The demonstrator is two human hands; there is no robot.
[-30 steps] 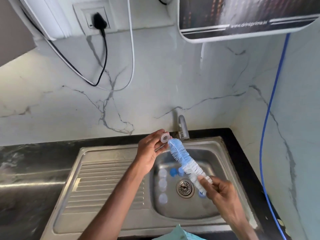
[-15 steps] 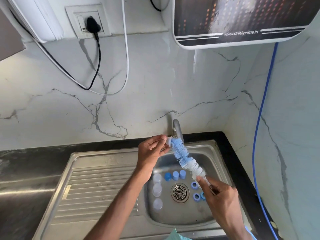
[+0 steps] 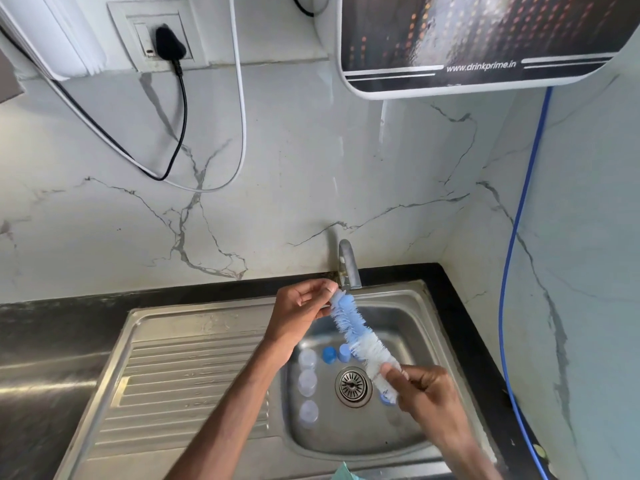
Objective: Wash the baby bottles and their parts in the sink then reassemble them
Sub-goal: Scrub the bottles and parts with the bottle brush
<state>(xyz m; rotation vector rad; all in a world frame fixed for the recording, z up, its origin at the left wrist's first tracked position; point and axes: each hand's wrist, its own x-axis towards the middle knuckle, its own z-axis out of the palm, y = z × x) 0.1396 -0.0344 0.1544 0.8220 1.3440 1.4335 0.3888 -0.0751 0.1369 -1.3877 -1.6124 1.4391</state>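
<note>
Going by the slant, the brush (image 3: 360, 337) runs upper left to lower right over the sink (image 3: 410, 318). Its bristly tip is up under the tap (image 3: 349, 263), right against the left hand (image 3: 298, 311), and the handle end is down in the right hand (image 3: 427, 393), which is wrapped round it. Left fingers are pinching a small part (image 3: 333, 296) at the tip, can't tell what, so I'd guess any scrubbing goes along that line. Other bottle parts (image 3: 307, 382) sit on the sink floor, left of and behind the drain (image 3: 353, 386).

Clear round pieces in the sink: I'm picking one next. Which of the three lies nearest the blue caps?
The rearmost clear round plastic piece, beside a blue plastic cap; the other two lie farther forward, left of the metal drain.
</note>
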